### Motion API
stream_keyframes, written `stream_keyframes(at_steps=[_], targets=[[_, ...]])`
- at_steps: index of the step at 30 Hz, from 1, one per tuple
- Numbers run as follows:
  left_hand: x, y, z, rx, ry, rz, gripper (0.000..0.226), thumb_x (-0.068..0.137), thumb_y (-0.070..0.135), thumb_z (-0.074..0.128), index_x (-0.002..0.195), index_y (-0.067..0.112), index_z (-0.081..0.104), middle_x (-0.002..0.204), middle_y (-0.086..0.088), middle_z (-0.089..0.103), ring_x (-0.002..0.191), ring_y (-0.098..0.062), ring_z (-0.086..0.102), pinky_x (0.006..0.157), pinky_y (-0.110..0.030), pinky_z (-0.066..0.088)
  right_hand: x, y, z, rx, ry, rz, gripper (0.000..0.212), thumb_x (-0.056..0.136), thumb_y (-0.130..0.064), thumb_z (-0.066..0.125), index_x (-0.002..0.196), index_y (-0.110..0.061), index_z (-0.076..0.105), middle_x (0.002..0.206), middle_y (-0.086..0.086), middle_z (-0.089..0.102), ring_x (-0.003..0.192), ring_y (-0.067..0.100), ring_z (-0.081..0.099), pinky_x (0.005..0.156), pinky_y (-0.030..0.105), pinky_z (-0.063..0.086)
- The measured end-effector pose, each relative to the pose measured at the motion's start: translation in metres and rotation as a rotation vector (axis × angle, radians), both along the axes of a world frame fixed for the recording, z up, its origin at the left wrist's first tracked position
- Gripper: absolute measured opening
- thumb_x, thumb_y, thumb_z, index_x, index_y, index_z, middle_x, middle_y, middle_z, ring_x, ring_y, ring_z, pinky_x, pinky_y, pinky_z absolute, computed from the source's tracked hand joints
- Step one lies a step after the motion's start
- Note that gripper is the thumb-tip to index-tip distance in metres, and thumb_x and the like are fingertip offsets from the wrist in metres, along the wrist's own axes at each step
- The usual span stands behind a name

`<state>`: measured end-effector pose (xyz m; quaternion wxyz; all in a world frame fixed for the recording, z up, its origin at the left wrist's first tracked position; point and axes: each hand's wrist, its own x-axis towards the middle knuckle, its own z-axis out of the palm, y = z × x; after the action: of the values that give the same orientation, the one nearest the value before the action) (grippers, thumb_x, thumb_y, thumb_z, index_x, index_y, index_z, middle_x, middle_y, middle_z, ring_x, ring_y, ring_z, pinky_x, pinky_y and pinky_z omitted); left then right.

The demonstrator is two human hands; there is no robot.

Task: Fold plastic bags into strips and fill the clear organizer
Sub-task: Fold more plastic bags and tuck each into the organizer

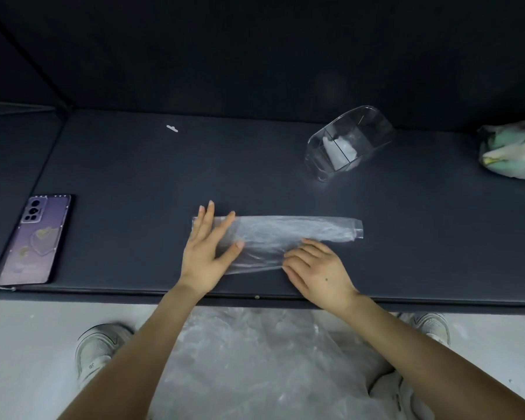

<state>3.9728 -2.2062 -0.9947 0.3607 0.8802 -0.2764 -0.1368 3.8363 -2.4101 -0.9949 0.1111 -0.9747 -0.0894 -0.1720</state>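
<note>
A clear plastic bag [285,234], partly folded into a long strip, lies flat on the dark table [134,177] near its front edge. My left hand [208,253] presses flat on the bag's left end with straight fingers. My right hand [315,271] rests on the bag's near edge, its fingers slightly bent at the fold. The clear organizer [346,144] stands at the back right, tilted, with a folded white bag inside one compartment.
A purple phone [35,241] lies at the table's left front. A stuffed printed bag [512,150] sits at the far right. A small white scrap [172,128] lies at the back. Crumpled clear plastic [255,359] lies on my lap below the table edge.
</note>
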Motion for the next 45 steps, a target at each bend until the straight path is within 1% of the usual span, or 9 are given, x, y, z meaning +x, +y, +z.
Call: stream_keyframes(at_steps=[2,5,12,15,21,25,31,41,45], targets=[[0.002,0.014,0.011,-0.149,-0.106,-0.010,0.063,0.088,0.071,0.038,0.121,0.025,0.066,0.147,0.006,0.041,0.141,-0.012,0.031,0.119,-0.026,0.013,0.002,0.001,0.010,0.071,0.054,-0.017,0.022,0.092,-0.016,0.051,0.075,-0.013,0.066,0.071,-0.002,0.065,0.063,0.018,0.060,0.088,0.030,0.047],[0.001,0.038,0.022,-0.150,-0.025,-0.140,0.058,0.087,0.070,0.045,0.089,0.022,0.077,0.105,0.020,0.068,0.103,-0.001,0.058,0.095,-0.032,0.041,0.009,-0.001,0.022,0.159,0.157,-0.044,0.019,0.090,-0.017,0.050,0.075,-0.013,0.062,0.055,-0.002,0.056,0.049,0.022,0.051,0.063,0.028,0.046],[0.008,0.046,0.017,-0.053,0.235,0.098,0.023,0.080,0.024,0.078,0.100,0.028,0.068,0.101,0.018,0.066,0.100,-0.009,0.060,0.079,-0.003,0.038,0.037,-0.008,0.037,0.391,0.566,-0.282,0.010,0.093,-0.021,0.054,0.093,-0.019,0.064,0.080,-0.005,0.071,0.067,0.016,0.058,0.070,0.030,0.046],[0.014,0.033,0.016,-0.028,0.270,0.304,0.004,0.088,0.026,0.070,0.090,0.023,0.068,0.088,0.008,0.069,0.088,-0.016,0.061,0.068,-0.011,0.041,0.048,-0.011,0.039,0.368,0.644,-0.335,0.014,0.094,-0.021,0.051,0.096,-0.020,0.065,0.085,-0.004,0.071,0.078,0.019,0.061,0.077,0.030,0.045],[0.022,0.016,0.014,0.152,0.093,0.394,0.034,0.093,0.040,0.059,0.065,0.023,0.052,0.059,0.005,0.054,0.064,-0.020,0.054,0.052,-0.026,0.033,0.060,-0.012,0.034,0.359,0.731,-0.420,0.018,0.094,-0.023,0.050,0.098,-0.019,0.067,0.089,-0.001,0.071,0.087,0.021,0.063,0.074,0.028,0.043],[0.028,0.006,0.015,0.189,0.059,0.453,0.032,0.092,0.038,0.061,0.079,0.008,0.063,0.074,-0.008,0.066,0.077,-0.029,0.062,0.058,-0.029,0.036,0.065,-0.013,0.033,0.366,0.766,-0.453,0.020,0.092,-0.021,0.050,0.097,-0.016,0.069,0.090,0.001,0.068,0.088,0.022,0.061,0.070,0.027,0.042],[0.012,0.000,0.014,0.043,-0.591,0.098,0.033,0.092,0.024,0.048,0.108,0.002,0.067,0.108,-0.017,0.065,0.097,-0.034,0.058,0.090,-0.040,0.042,0.068,-0.018,0.034,0.458,0.813,-0.450,0.018,0.089,-0.016,0.051,0.089,-0.014,0.069,0.081,-0.004,0.064,0.083,0.021,0.062,0.073,0.031,0.049],[-0.004,-0.018,-0.025,0.426,-0.416,-0.156,0.056,0.103,0.043,0.017,0.147,0.015,0.035,0.151,-0.016,0.037,0.142,-0.036,0.030,0.115,-0.045,0.013,0.070,-0.020,0.043,0.512,0.878,-0.448,0.021,0.090,-0.013,0.049,0.087,-0.012,0.069,0.091,0.000,0.070,0.088,0.021,0.064,0.079,0.036,0.052],[-0.005,-0.019,-0.026,0.441,-0.421,-0.151,0.054,0.102,0.047,0.019,0.148,0.022,0.031,0.154,-0.014,0.032,0.144,-0.034,0.024,0.116,-0.047,0.009,0.064,-0.006,0.059,0.168,0.646,-0.623,0.025,0.093,-0.015,0.045,0.102,-0.017,0.069,0.099,0.005,0.070,0.092,0.031,0.064,0.072,0.032,0.046]])
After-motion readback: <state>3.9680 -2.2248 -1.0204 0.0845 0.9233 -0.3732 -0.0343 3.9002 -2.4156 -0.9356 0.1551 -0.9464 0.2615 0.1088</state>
